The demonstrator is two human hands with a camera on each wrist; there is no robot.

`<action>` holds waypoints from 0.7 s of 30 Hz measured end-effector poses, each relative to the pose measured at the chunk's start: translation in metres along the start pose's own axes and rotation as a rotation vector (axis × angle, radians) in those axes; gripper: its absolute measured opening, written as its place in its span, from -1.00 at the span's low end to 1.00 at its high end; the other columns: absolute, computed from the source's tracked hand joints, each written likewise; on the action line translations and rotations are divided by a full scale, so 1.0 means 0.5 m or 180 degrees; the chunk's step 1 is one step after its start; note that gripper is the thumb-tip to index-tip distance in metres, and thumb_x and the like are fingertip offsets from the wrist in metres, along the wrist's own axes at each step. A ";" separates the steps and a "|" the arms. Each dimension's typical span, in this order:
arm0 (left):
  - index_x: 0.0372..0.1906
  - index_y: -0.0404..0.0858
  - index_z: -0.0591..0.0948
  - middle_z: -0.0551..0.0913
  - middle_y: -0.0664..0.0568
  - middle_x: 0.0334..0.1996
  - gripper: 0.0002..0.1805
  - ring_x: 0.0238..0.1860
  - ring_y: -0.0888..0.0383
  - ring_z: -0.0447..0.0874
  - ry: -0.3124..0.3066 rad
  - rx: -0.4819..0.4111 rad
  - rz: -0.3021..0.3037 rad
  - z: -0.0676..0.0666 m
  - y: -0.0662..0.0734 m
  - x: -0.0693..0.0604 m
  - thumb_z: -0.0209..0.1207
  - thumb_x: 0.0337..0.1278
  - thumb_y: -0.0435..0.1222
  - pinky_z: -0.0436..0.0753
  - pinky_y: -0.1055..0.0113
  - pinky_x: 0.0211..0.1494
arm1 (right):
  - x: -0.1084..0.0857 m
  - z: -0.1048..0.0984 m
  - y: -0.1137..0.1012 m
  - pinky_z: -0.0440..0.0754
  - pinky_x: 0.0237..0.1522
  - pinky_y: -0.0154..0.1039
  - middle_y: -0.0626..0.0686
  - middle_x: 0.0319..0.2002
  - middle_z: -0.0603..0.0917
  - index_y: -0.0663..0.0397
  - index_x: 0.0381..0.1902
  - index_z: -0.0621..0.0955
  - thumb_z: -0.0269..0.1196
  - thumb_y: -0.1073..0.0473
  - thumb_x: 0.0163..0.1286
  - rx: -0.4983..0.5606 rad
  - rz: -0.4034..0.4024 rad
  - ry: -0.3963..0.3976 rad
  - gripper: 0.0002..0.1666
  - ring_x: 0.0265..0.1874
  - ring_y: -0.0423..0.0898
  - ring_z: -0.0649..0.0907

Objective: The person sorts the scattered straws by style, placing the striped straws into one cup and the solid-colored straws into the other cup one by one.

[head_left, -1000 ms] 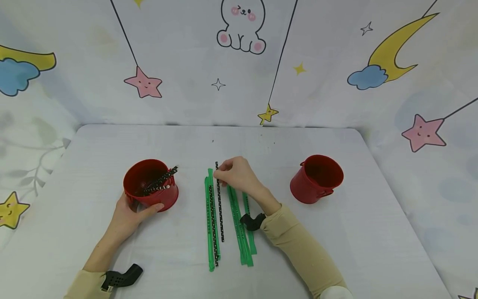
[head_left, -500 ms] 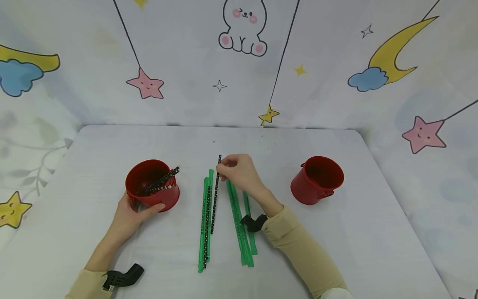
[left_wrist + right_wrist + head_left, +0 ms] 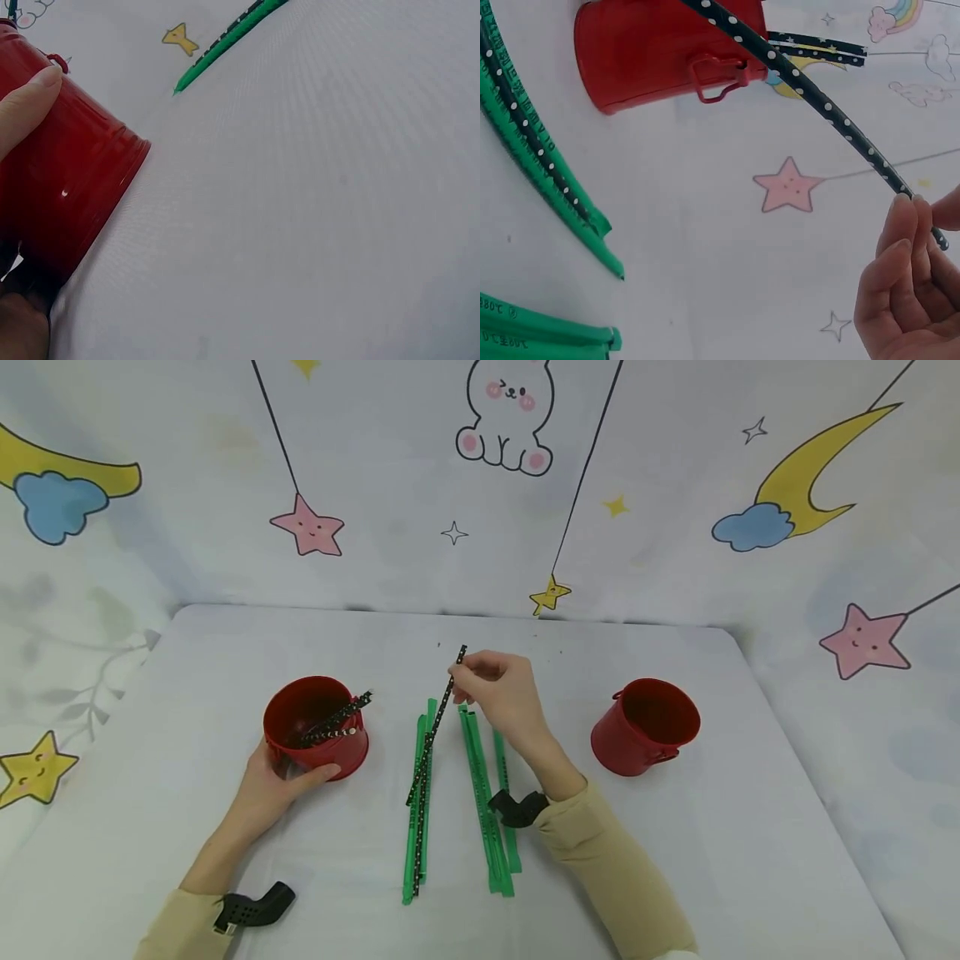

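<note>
left hand (image 3: 266, 789) clamped round a red bucket (image 3: 352, 754); right of that bucket, right hand (image 3: 506, 693) pinches a dotted black straw (image 3: 799, 82), lower end now swung bucketward: seemingly singled out, still outside.

Tight in the middle, roomy at the back and far right.
Narrow lane between left bucket (image 3: 348, 757) and left straws (image 3: 418, 843), cut into by inner straws (image 3: 348, 711) jutting past the bucket's right rim. Left straws crossed by the slanting held straw (image 3: 438, 718). Narrower still between left straws and right straws (image 3: 486, 814), with right hand (image 3: 510, 697) at the far end. Passable between right hand and right bucket (image 3: 619, 740); barred nearer by right sleeve (image 3: 618, 868). Left bucket obstructed at its near side by left hand (image 3: 268, 789). Broad room behind both buckets, up to the backdrop (image 3: 390, 564).
</note>
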State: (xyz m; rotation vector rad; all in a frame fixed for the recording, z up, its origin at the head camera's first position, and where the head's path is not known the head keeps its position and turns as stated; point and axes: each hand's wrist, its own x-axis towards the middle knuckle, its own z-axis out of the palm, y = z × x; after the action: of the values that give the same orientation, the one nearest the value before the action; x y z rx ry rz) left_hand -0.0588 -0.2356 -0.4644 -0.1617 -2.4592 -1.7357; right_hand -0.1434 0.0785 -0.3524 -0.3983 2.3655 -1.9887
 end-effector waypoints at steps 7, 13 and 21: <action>0.48 -0.12 0.20 0.40 0.06 0.29 -0.08 0.28 0.37 0.31 0.0005 0.0105 -0.0031 0.002 0.001 0.000 0.42 0.03 -0.42 0.39 0.72 0.19 | -0.014 0.005 -0.028 0.70 -0.31 -0.21 0.02 -0.52 0.71 0.28 -0.26 0.71 0.29 0.23 0.36 0.0314 -0.0451 0.0356 -0.82 -0.51 -0.07 0.70; 0.48 -0.10 0.20 0.40 0.05 0.30 -0.07 0.28 0.36 0.31 0.0004 0.0115 -0.0004 0.002 0.001 0.000 0.42 0.03 -0.42 0.40 0.71 0.19 | -0.025 0.014 -0.050 0.74 -0.24 -0.18 -0.15 -0.51 0.71 0.38 -0.27 0.67 0.26 0.28 0.36 0.0563 -0.0901 0.0652 -0.81 -0.49 -0.14 0.72; 0.50 -0.07 0.19 0.38 0.06 0.32 -0.05 0.30 0.31 0.31 -0.0025 -0.0003 0.0082 0.002 0.000 0.001 0.42 0.02 -0.45 0.39 0.71 0.22 | -0.042 0.025 -0.078 0.70 -0.04 -0.10 0.00 -0.51 0.70 0.42 -0.35 0.64 0.21 0.30 0.38 0.0727 -0.1576 0.0882 -0.79 -0.44 -0.10 0.69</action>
State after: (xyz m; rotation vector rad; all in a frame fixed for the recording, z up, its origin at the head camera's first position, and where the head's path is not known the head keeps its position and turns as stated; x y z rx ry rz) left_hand -0.0592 -0.2350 -0.4648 -0.1998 -2.4506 -1.7290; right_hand -0.1140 0.0647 -0.3200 -0.8109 2.3117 -2.6526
